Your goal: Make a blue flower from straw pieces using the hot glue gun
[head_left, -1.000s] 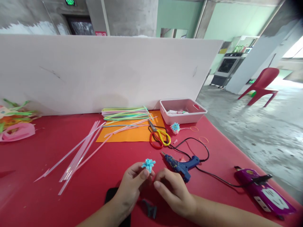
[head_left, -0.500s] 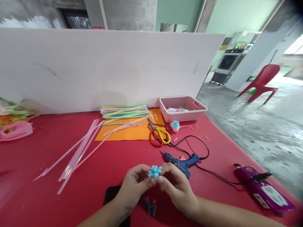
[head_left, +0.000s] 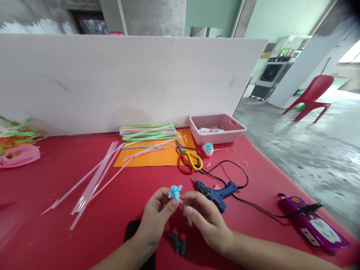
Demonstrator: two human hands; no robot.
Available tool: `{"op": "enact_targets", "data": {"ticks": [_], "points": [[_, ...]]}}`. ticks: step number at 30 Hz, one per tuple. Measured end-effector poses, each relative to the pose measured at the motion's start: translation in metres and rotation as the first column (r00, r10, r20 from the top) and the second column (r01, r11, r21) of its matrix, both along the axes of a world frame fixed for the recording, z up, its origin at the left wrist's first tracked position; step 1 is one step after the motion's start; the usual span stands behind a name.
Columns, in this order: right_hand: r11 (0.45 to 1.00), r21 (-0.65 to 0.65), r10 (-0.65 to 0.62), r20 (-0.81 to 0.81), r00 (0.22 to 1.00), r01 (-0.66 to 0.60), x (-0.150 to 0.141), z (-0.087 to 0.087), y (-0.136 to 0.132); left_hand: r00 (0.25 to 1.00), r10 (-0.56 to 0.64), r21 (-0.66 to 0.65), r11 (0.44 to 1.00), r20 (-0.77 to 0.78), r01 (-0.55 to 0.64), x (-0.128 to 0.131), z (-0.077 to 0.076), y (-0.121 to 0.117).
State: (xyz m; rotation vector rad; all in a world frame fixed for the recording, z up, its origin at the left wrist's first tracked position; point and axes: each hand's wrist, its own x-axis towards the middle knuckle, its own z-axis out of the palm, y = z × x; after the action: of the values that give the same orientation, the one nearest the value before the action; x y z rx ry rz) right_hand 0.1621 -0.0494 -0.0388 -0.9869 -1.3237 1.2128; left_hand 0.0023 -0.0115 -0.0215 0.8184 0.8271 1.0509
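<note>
A small light-blue flower (head_left: 175, 192), which looks to be made of curled strips, is pinched between the thumb and fingers of my left hand (head_left: 157, 215). Just to its right, my right hand (head_left: 206, 221) has its thumb and index finger parted. The index fingertip is close to the flower; whether it touches is unclear. Below the hands lies a small dark grey object (head_left: 178, 245) of unclear kind. Part of a black phone-like slab (head_left: 132, 229) shows beneath my left forearm. A blue glue gun (head_left: 215, 195) rests on the table just beyond my right hand.
Scissors (head_left: 189, 159) and colourful straws (head_left: 149, 133) lie on an orange sheet (head_left: 157, 161). Pink straws (head_left: 94, 180) are at left. A pink basket (head_left: 216, 140), a finished blue-and-pink flower (head_left: 208, 149) and a purple power strip (head_left: 313, 223) with the gun's black cord sit rightward.
My left hand has shifted slightly left and up with the blue flower, which is now tilted. My right thumb and finger have come away from it and spread apart.
</note>
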Motion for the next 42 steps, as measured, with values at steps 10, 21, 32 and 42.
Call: {"op": "enact_targets", "data": {"ticks": [10, 21, 32, 42], "points": [[0.996, -0.032, -0.082, 0.111, 0.990, 0.086, 0.002, -0.012, 0.008, 0.988, 0.145, -0.189, 0.973, 0.045, -0.135, 0.005, 0.007, 0.005], [0.998, -0.017, -0.059, 0.113, 0.992, 0.062, 0.001, 0.007, 0.003, 0.980, 0.158, -0.203, 0.970, 0.124, -0.131, 0.005, 0.009, 0.005], [0.999, -0.048, 0.004, 0.245, 0.970, 0.008, 0.001, 0.007, 0.004, 0.985, 0.132, -0.198, 0.974, 0.115, -0.107, 0.007, 0.010, 0.006], [0.997, -0.078, 0.009, 0.207, 0.978, 0.007, 0.001, 0.008, 0.005, 0.986, 0.132, -0.216, 0.970, 0.102, -0.108, 0.006, 0.009, 0.004]]}}
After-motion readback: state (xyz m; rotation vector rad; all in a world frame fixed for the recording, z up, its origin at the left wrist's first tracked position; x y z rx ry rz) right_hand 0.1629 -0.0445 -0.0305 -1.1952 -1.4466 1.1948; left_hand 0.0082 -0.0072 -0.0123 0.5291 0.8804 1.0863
